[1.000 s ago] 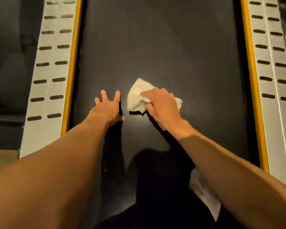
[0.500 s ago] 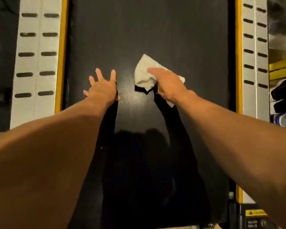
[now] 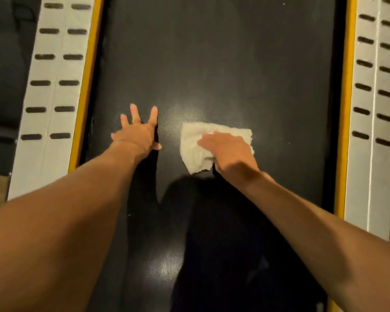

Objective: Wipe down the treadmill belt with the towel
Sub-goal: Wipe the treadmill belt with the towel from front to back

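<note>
Since half a second ago the right hand (image 3: 231, 154) and the towel (image 3: 193, 143) have slid to the right across the treadmill belt (image 3: 212, 64), so the gap between them and the left hand (image 3: 136, 137) is wider, and the cloth now lies flatter and more spread out. That left hand is planted palm down on the belt, arm stretched out nearly straight, its fingers (image 3: 135, 113) splayed wide and holding nothing, the thumb pointing toward the towel. On the other side, the right arm reaches forward from the lower right corner, and its hand lies on top of the white towel with the fingers (image 3: 208, 141) fairly straight, close together and angled to the left, pressing the cloth onto the belt. At the near edge the towel bunches up under the palm (the thumb is hidden there, so it may be pinching a fold, though I cannot tell). Both hands sit about midway along the visible belt, the towel right of centre. Pale slotted side rails (image 3: 52, 91) with yellow edging (image 3: 86, 86) run along each side of the dark belt, well apart from both hands.
</note>
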The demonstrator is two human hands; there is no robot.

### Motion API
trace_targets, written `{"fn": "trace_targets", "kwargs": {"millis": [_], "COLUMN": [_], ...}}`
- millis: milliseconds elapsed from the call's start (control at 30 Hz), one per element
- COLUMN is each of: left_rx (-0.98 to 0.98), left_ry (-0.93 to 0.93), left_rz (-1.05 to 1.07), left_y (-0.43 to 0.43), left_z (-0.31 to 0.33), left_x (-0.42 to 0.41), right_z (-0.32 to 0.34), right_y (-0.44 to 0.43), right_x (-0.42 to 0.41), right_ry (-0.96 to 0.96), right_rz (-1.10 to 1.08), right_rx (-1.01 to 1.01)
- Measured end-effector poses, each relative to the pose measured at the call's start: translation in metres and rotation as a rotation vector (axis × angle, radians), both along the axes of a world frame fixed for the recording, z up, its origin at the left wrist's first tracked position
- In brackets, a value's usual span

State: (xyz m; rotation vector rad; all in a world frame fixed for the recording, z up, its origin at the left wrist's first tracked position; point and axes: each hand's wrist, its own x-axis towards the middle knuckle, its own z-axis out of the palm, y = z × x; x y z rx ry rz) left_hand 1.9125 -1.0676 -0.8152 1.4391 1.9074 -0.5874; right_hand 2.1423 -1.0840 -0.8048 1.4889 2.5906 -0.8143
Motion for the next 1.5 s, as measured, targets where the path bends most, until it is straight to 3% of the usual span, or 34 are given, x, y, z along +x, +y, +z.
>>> {"fn": "trace_targets", "kwargs": {"millis": [67, 167, 300, 400, 500, 600, 700, 800, 933, 1033, 1100, 1200, 1333, 1400, 1500], "left_rx": [0.011, 0.013, 0.005, 0.002, -0.009, -0.035, 0.007, 0.028, 0.023, 0.028, 0.040, 0.050, 0.178, 0.262, 0.260], "left_ry": [0.007, 0.002, 0.009, 0.025, 0.066, 0.057, 0.057, 0.033, 0.044, 0.002, -0.016, -0.039, -0.051, -0.004, 0.055], "left_rz": [0.012, 0.019, 0.036, 0.072, 0.100, 0.077, 0.015, 0.031, 0.084, 0.099, 0.091, 0.092, 0.123, 0.105, 0.099], "left_y": [0.000, -0.002, 0.000, 0.002, 0.006, 0.009, 0.004, 0.001, 0.002, 0.000, -0.001, -0.002, -0.015, -0.039, -0.076], "left_z": [0.000, 0.001, 0.003, 0.000, -0.004, -0.005, -0.004, -0.004, 0.000, 0.002, 0.001, -0.001, -0.006, -0.010, -0.013], "left_x": [-0.001, -0.001, 0.001, 0.005, 0.008, 0.005, 0.000, 0.002, 0.007, 0.006, 0.005, 0.002, 0.000, -0.002, -0.014], "right_z": [0.010, 0.008, -0.017, -0.018, 0.003, 0.002, -0.010, -0.013, -0.006, -0.001, -0.002, -0.011, -0.016, -0.003, -0.001], "right_y": [0.006, 0.045, 0.060, 0.015, -0.014, 0.014, 0.058, 0.027, -0.036, -0.007, 0.024, 0.022, -0.055, -0.058, -0.026], "right_x": [0.016, 0.039, 0.036, 0.029, 0.042, 0.075, 0.110, 0.101, 0.093, 0.113, 0.130, 0.130, 0.096, 0.094, 0.109], "right_ry": [0.023, 0.043, 0.018, -0.069, 0.036, 0.178, 0.105, -0.093, 0.111, 0.150, 0.036, -0.130, 0.072, 0.164, 0.070], "right_rz": [-0.036, -0.143, -0.297, -0.157, -0.053, -0.281, -0.565, -0.397, -0.144, -0.308, -0.455, -0.440, -0.309, -0.396, -0.557], "right_rx": [0.013, 0.193, 0.083, 0.091, 0.048, 0.174, 0.105, 0.152, 0.121, 0.251, 0.297, 0.262, 0.200, 0.153, 0.245]}}
